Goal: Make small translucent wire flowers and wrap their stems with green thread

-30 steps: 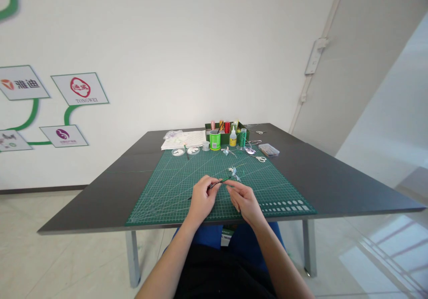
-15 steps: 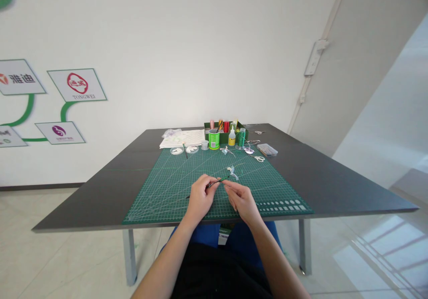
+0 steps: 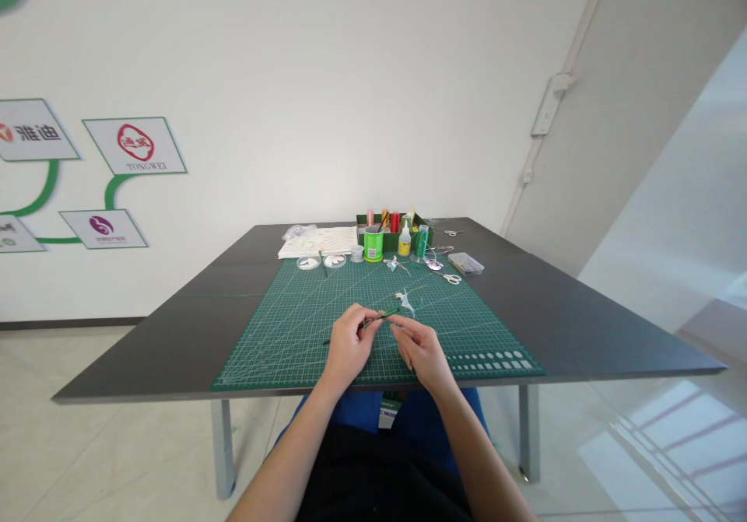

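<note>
My left hand [image 3: 350,345] is closed around a thin dark stem [image 3: 372,321] with a green end. One dark tail sticks out behind the hand, over the mat. My right hand [image 3: 421,351] has its thumb and forefinger pinched just below the green end; what lies between those fingertips is too small to make out. Just beyond the fingertips, a small white and pale-blue ribbon-like piece [image 3: 406,301] rests on the green cutting mat [image 3: 280,327].
Behind the mat stand a green can [image 3: 373,243], a glue bottle [image 3: 405,240], a green thread spool [image 3: 422,240] and a green box [image 3: 360,220] of spools. White scissors [image 3: 452,279] and a clear case [image 3: 466,264] lie right; small dishes [image 3: 309,263] and white cloth [image 3: 327,242] lie left.
The green end of the stem shows more fully between my hands, and the pale-blue piece looks slightly different in shape. Both hands stay in almost the same place.
</note>
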The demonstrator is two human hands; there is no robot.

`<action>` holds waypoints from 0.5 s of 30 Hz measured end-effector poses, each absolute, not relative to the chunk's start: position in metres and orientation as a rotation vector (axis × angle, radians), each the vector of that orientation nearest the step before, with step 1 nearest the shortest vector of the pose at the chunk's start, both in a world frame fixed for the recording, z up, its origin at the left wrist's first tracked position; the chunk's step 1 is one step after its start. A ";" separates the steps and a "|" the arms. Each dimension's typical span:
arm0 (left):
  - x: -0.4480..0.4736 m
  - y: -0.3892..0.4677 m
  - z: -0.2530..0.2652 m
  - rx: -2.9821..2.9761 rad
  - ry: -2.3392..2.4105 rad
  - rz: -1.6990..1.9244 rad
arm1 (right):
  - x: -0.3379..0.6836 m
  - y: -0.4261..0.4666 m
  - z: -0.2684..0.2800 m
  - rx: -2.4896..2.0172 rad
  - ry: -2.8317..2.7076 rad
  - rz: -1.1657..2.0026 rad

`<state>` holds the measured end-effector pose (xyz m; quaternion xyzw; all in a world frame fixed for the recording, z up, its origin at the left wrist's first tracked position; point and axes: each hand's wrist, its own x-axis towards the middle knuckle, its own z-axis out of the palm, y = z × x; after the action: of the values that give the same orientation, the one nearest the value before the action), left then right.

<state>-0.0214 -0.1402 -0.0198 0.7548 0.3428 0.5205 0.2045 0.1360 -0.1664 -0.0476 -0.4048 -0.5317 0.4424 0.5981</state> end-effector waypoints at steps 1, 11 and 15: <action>-0.021 -0.140 -0.019 2.105 0.957 1.450 | 0.136 -0.166 -0.048 -0.937 -1.232 1.028; -0.022 -0.141 -0.019 2.108 0.980 1.436 | 0.137 -0.166 -0.049 -0.920 -1.246 1.026; -0.022 -0.140 -0.021 2.115 0.975 1.438 | 0.136 -0.166 -0.049 -0.920 -1.246 1.021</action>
<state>-0.0218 -0.1397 -0.0209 0.7569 0.3489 0.5148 0.2010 0.1365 -0.1659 -0.0492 -0.3968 -0.5374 0.4404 0.5998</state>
